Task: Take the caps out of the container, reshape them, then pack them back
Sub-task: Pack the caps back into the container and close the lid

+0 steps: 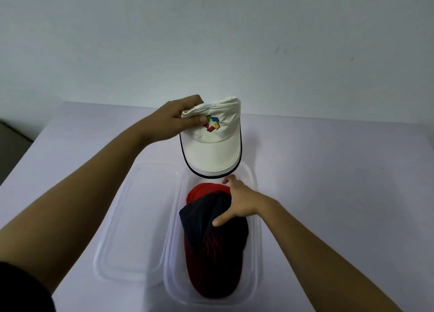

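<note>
1. White cloth makes up the cap point(212, 142) that the left hand point(173, 121) holds up in the air, above the far end of the box point(254, 241).
2. The left hand pinches the soft, crumpled back of the white cap, with the thumb on the front and the fingers behind it.
3. The white cap has a badge point(211, 124) of many colours on its front, and its brim has a dark edge and points down toward the box.
4. The box is clear plastic and sits on the pale purple surface point(328, 171).
5. A dark cap point(215, 239) with a red pattern lies inside the box, and it fills most of it.
6. A bit of red cap point(206, 189) peeks out from under the dark cap at the far end of the box.
7. The right hand point(237, 201) reaches into the box with its fingers spread wide, and it rests on top of the dark cap.
8. The right thumb presses on the dark cloth, but I cannot tell if the fingers grip anything.
9. A clear lid point(126, 229) lies flat on the surface, just to the left of the box and touching it.
10. A plain grey wall point(211, 41) stands behind the surface.
</note>
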Motion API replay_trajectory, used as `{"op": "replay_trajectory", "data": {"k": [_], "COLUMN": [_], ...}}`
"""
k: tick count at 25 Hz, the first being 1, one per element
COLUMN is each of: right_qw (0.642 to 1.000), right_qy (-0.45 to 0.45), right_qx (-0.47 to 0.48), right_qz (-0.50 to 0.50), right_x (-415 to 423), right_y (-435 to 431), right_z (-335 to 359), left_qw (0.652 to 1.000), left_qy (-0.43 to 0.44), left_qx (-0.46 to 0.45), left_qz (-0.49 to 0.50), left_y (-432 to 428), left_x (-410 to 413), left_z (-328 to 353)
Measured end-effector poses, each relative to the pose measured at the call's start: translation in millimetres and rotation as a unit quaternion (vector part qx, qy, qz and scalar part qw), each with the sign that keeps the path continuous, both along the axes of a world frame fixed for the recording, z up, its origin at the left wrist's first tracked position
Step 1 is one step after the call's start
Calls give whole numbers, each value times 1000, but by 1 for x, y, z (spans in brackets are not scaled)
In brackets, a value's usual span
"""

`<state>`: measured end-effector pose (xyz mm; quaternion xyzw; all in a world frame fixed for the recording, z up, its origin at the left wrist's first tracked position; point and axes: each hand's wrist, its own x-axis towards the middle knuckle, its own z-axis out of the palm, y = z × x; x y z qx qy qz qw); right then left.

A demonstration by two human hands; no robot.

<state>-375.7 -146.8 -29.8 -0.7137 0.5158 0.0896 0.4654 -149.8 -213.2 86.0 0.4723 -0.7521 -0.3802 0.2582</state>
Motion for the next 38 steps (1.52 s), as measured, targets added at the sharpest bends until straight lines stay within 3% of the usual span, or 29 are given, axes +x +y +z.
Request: {"op": "replay_trajectory", "data": {"k": [5, 10, 13, 21, 27, 30, 38], "right_qw": [991, 967, 967, 960, 959, 957, 957], "right_qy": [-54, -88, -83, -88, -83, -85, -86], "right_qx": [-110, -210, -215, -227, -229, -234, -229], "right_qz": [60, 118, 114, 137, 146, 151, 153], "right_x": [-2, -8, -9, -9, -11, -11, -12], "right_y": [31, 56, 58, 62, 63, 62, 62], "right_z": [19, 28, 27, 27, 28, 30, 32], "left_qw": [1000, 987, 976, 967, 977, 971, 985], "left_qy": [16, -113, -148, -179, -165, -176, -101], "left_qx": [23, -33, -21, -24, -71, -85, 63], "left_qz": [3, -107, -157, -181, -115, -141, -128], "left_y": [-18, -5, 9, 27, 19, 24, 52], "left_x": [4, -29, -41, -34, -28, -26, -16], "left_z": [-10, -25, -36, -45, -40, -49, -64]}}
